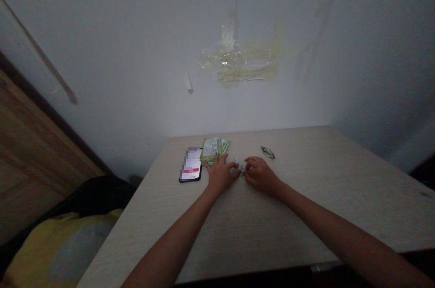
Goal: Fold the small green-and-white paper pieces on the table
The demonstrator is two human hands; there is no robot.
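Near the middle of the table, my left hand (pixel 221 173) and my right hand (pixel 261 175) face each other with their fingertips close together. Between them is a small pale, greyish piece (pixel 239 168), too small and dim to name. My left thumb and forefinger pinch at its left side while the other fingers spread toward a stack of green-and-white packets (pixel 211 147). On the piece's right side, my right thumb and fingers are drawn together. Beyond my right hand lies a small green packet (pixel 268 152).
A phone (pixel 190 168) with its screen lit lies left of the packets on the pale wooden table (pixel 217 233). Behind it rises a grey wall (pixel 142 52) with peeling tape (pixel 238 63). A yellow-and-grey cloth item (pixel 68 247) sits beyond the table's left edge.
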